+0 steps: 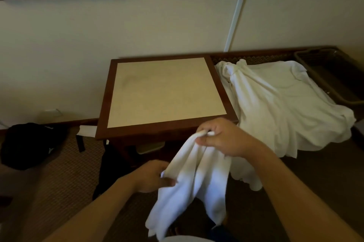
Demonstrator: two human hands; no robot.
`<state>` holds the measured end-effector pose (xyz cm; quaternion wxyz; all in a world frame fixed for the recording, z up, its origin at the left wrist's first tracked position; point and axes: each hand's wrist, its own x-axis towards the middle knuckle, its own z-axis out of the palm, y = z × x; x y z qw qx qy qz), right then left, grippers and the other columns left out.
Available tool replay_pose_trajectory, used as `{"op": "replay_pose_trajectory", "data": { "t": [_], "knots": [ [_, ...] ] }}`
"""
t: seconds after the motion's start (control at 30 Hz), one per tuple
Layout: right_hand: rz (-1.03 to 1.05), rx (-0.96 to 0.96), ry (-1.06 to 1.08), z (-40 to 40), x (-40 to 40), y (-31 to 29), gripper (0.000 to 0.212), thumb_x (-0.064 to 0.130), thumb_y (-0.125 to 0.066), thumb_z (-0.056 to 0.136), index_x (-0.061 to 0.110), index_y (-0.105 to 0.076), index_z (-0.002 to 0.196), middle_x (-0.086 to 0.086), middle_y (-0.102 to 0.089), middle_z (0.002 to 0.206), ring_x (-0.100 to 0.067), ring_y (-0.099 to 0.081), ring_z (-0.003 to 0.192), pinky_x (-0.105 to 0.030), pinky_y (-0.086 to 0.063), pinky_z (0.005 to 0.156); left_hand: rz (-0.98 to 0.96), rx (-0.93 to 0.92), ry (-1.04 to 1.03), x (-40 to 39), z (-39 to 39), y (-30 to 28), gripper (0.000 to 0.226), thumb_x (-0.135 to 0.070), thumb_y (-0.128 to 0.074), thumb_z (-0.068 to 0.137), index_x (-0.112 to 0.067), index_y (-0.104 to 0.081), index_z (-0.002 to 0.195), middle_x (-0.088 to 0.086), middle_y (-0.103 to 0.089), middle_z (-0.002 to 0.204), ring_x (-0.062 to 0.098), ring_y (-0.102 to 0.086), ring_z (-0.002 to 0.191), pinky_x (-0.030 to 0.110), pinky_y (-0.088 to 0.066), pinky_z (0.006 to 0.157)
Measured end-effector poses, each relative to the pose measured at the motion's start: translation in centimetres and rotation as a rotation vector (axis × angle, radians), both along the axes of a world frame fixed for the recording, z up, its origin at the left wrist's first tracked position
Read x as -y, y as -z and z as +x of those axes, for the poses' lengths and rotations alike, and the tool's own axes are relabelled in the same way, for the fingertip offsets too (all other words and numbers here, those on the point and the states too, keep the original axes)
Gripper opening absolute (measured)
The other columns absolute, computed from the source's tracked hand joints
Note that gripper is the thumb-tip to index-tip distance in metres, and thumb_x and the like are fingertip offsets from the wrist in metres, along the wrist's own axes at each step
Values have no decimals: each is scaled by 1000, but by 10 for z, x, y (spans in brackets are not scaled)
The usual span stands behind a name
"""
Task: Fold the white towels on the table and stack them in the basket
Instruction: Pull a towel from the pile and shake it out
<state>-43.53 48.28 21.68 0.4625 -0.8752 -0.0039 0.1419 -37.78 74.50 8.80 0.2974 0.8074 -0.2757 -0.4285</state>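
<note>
— Head view. Hands?
— Right hand (222, 137) pinches a white towel (189, 182) by its top edge, grip clamped. Left hand (151, 176) grips the same towel lower down, fingers curled into the cloth.
— Where is it?
— Hanging in the air, just in front of the worktop (165, 92).
— The rest?
— Loose towels (285, 108) heaped right of the worktop; basket (325, 76) beyond, touching the heap.

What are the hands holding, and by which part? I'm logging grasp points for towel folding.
Both hold one white towel: the right hand pinches its bunched top edge, the left hand grips a side edge lower down; the rest hangs.
</note>
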Motion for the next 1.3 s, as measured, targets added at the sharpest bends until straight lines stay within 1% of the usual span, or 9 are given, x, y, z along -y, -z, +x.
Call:
{"op": "replay_pose_trajectory", "data": {
  "t": [0.17, 0.27, 0.33, 0.53, 0.7, 0.83, 1.0, 1.13, 1.3],
  "knots": [
    [-176, 63, 325, 4, 39, 2, 15, 25, -71, 94, 13, -72, 103, -7, -70, 92, -23, -66, 81, -27, -54, 60, 53, 154, -320, -28, 4, 20, 19, -43, -71, 93, -37, -65, 110, -13, -69, 103, 5, -65, 94, 35, -56, 89],
    [-381, -112, 131, 2, 29, 32, 92, 35, -81, 83, 17, -30, 158, -2, -54, 146, -24, -55, 129, -28, -47, 99, -21, 336, -312, -10, 11, -6, 11, -32, -74, 90, -32, -68, 99, -14, -69, 89, 3, -64, 84, 33, -55, 80],
    [-324, -171, -88, -1, -3, 51, 107, 37, -83, 82, 25, -13, 163, -3, -55, 145, -20, -57, 125, -30, -46, 99, -134, 389, -165, 13, 8, -28, 9, -25, -73, 88, -28, -65, 87, -12, -66, 80, 5, -62, 76, 33, -52, 73],
    [-161, -49, -81, 4, -18, 73, 5, 20, -69, 93, 17, -72, 90, 3, -69, 82, -15, -66, 81, -34, -52, 75, -202, 347, 34, 33, 9, -52, 8, -20, -67, 87, -24, -64, 93, -6, -62, 83, 11, -59, 77, 26, -43, 67],
    [68, 29, 138, -4, 21, 37, 8, 10, -73, 91, 15, -74, 85, 3, -70, 77, -3, -64, 72, -19, -48, 66, 236, 137, 114, -24, 17, -4, 56, -61, -69, 77, -47, -55, 129, -19, -60, 118, 5, -57, 107, 32, -47, 97],
    [-194, -21, 286, -4, 54, 53, 7, 17, -72, 93, 11, -73, 95, -5, -72, 92, -16, -69, 86, -26, -49, 67, 267, 331, -62, -42, 24, 10, 13, -52, -64, 90, -42, -60, 97, -15, -66, 97, 6, -62, 90, 34, -52, 85],
    [-219, -142, -2, -13, 15, 75, 94, 37, -83, 83, 25, -30, 159, 16, -40, 143, -5, -41, 133, -24, -37, 109, -53, 429, -69, 9, 20, -33, 6, -30, -66, 95, -32, -67, 100, -14, -69, 88, 1, -64, 81, 32, -55, 74],
    [-145, -71, -35, -8, -23, 87, 14, 41, -70, 94, 33, -71, 106, 8, -70, 89, -10, -63, 77, -33, -50, 73, -180, 310, -91, 48, 16, -60, 13, -34, -75, 89, -34, -67, 99, -13, -67, 94, 1, -63, 84, 22, -50, 71],
    [-76, -129, 259, -8, -3, 80, 19, 30, -62, 101, 18, -76, 96, 0, -68, 77, -12, -61, 68, -22, -46, 64, -76, -21, -217, 34, 17, -50, 42, -41, -76, 88, -38, -55, 123, -4, -63, 104, 9, -63, 92, 32, -55, 83]
  ]
}}
